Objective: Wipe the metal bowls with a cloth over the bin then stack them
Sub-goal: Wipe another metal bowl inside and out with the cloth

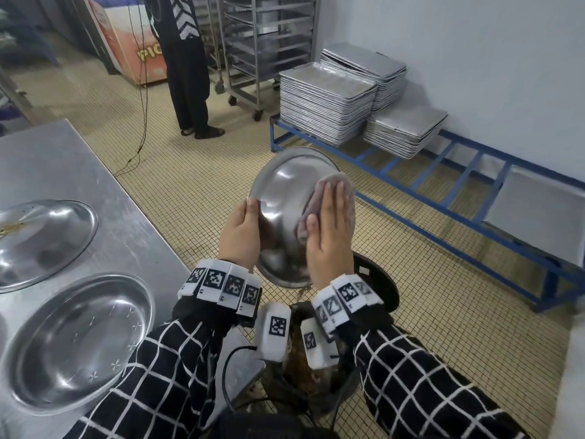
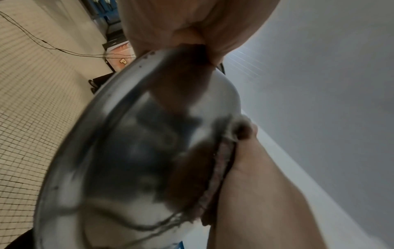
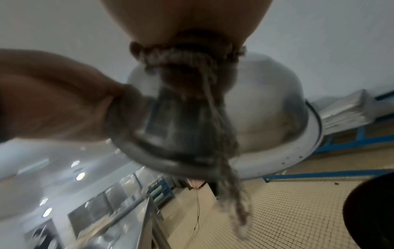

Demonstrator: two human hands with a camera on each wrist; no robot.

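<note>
I hold a metal bowl (image 1: 283,198) tilted, its outside facing me, above the dark bin (image 1: 381,282). My left hand (image 1: 250,215) grips the bowl's left rim, thumb on the outside and fingers hidden behind it. My right hand (image 1: 326,207) lies flat, fingers straight, pressing a pinkish-grey cloth (image 1: 323,184) against the bowl's right side. In the left wrist view the bowl (image 2: 127,151) fills the frame with the cloth (image 2: 217,170) at its edge. The right wrist view shows frayed cloth (image 3: 192,55) threads hanging over the bowl (image 3: 268,109). Two more metal bowls (image 1: 79,340) (image 1: 41,242) sit on the steel table (image 1: 63,160).
Stacked metal trays (image 1: 326,106) rest on a low blue rack (image 1: 443,194) along the wall to the right. A person (image 1: 190,74) stands at the back beside a wheeled trolley rack (image 1: 262,42). A thin cable (image 1: 139,137) trails over the tiled floor.
</note>
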